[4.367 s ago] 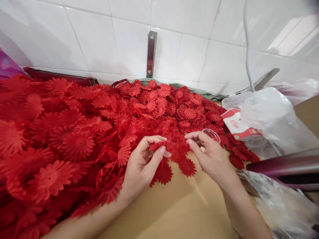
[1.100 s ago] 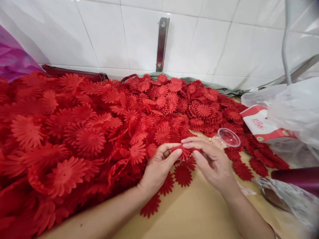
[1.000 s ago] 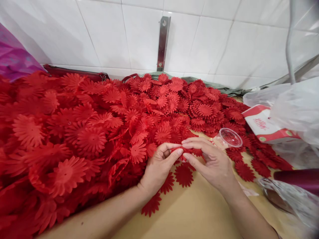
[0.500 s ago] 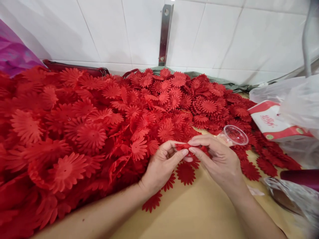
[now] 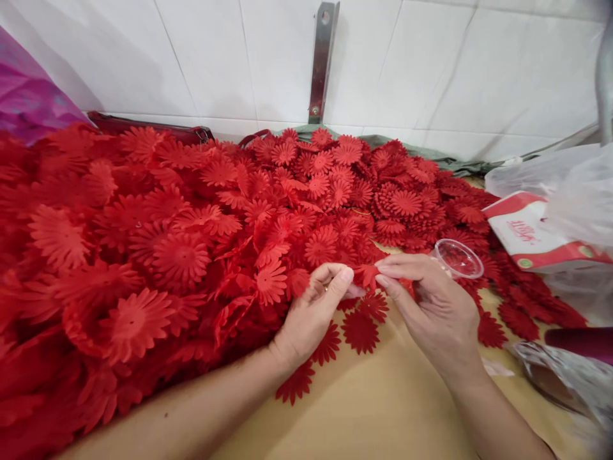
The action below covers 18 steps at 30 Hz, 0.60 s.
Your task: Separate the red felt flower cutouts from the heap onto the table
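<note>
Right now, from my head camera, my left hand (image 5: 311, 316) and right hand (image 5: 438, 306) meet at the near edge of a big heap of red fabric flowers (image 5: 191, 217). Both pinch one small red flower piece (image 5: 366, 276) between them: my left thumb and forefinger close on its left side, my right fingertips (image 5: 383, 280) close on its right side. The piece is lifted just above the tan tabletop (image 5: 383, 402), where a few loose red cutouts (image 5: 359, 329) lie flat under my hands. Just beyond my right knuckles a clear plastic cup (image 5: 457, 259) lies tipped on its side among the flowers. Further right sit a red-and-white packet (image 5: 531, 239) and crumpled clear plastic bags (image 5: 569, 191). Behind the heap a metal bracket (image 5: 322, 61) is fixed to the white tiled wall (image 5: 431, 70).
</note>
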### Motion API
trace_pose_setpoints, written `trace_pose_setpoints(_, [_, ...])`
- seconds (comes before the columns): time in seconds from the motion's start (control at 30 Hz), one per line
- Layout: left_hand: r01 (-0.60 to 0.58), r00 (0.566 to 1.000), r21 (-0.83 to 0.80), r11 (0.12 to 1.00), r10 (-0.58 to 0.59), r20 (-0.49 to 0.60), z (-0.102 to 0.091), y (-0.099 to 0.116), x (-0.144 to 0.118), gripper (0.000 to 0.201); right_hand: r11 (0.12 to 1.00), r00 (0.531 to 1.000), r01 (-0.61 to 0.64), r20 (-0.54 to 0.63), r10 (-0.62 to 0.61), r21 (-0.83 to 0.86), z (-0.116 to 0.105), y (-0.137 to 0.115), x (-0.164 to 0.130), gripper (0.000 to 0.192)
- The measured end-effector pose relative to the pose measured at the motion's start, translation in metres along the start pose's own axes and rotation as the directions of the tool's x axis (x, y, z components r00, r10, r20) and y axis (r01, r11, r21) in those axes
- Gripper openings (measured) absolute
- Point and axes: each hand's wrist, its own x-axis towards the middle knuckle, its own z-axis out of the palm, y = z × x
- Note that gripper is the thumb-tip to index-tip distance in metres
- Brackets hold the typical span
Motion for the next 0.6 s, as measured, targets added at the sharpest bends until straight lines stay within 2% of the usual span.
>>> trace_pose_setpoints(0.13, [-0.001,1.0,-0.044,0.999,0.001,0.003,0.001,0.0032,-0.0015,0.028,1.0,0.999,0.023,0.035,-0.024,0.013,0.0021,0.0018,-0.0017,0.021])
trace_pose_setpoints(0.27, [-0.052,0.998,0.003,0.999,0.052,-0.032,0.0021,0.0067,-0.0013,0.02,0.998,0.995,0.016,0.101,-0.022,0.063,0.002,0.0013,-0.0004,0.019])
trace_pose_setpoints(0.33, [-0.096,0.994,0.05,0.994,0.098,-0.043,0.0018,0.0069,-0.0009,0.016,0.999,0.988,0.04,0.147,-0.045,0.037,0.0004,0.0003,0.0013,0.018])
trace_pose_setpoints(0.4, [-0.13,0.99,0.09,0.987,0.134,-0.036,0.001,0.0061,-0.0008,0.013,0.998,0.988,0.063,0.144,-0.062,-0.001,-0.0014,-0.0006,0.0031,0.018])
trace_pose_setpoints(0.5, [-0.134,0.991,0.138,0.981,0.134,0.008,-0.0002,0.0037,-0.0012,0.01,0.993,0.989,0.103,0.11,-0.098,-0.049,-0.0032,-0.0013,0.0055,0.018])
trace_pose_setpoints(0.6, [-0.129,0.991,0.161,0.978,0.124,0.042,-0.0009,0.0013,-0.002,0.009,0.981,0.978,0.167,0.146,-0.152,-0.099,-0.0034,-0.0016,0.0067,0.016])
